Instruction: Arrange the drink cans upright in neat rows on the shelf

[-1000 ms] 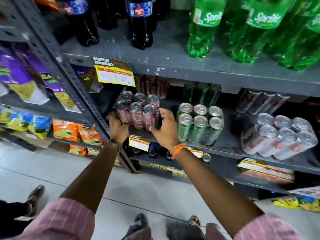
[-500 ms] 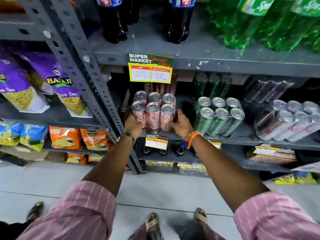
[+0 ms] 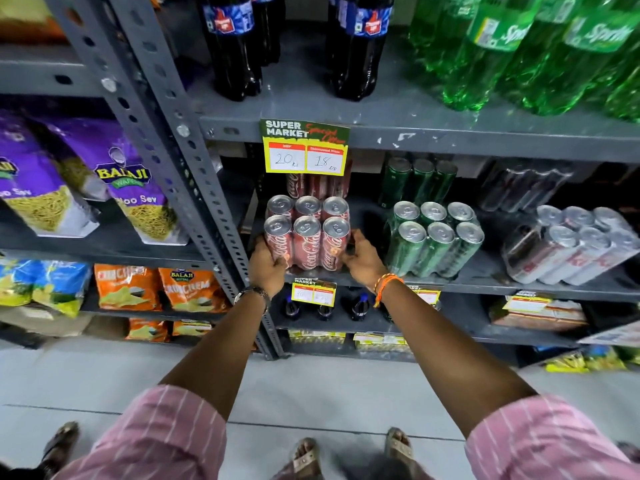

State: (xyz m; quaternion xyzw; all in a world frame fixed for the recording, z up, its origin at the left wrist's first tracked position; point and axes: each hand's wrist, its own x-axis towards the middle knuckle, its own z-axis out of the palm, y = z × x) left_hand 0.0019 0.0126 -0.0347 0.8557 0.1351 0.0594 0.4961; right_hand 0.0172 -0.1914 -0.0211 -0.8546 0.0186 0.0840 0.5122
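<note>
A block of red cola cans [image 3: 306, 233], two rows of three, stands upright at the left end of the grey middle shelf [image 3: 485, 277]. My left hand [image 3: 266, 265] grips the left side of the block at its front left can. Against the block's right side, my right hand [image 3: 362, 259] presses the front right can. More red cans stand behind, partly hidden by a price tag [image 3: 306, 148]. A block of green cans [image 3: 433, 237] stands to the right, and silver cans [image 3: 571, 242] lean further right.
A perforated steel upright [image 3: 194, 188] rises just left of the red cans. Dark cola bottles [image 3: 232, 46] and green Sprite bottles [image 3: 519, 50] fill the shelf above. Snack bags [image 3: 135, 188] hang on the left rack. Small bottles [image 3: 358, 306] sit on the shelf below.
Both hands have settled lower on the sides of the red can block, which now stands straighter on the shelf. The view has shifted so the block sits nearer the centre.
</note>
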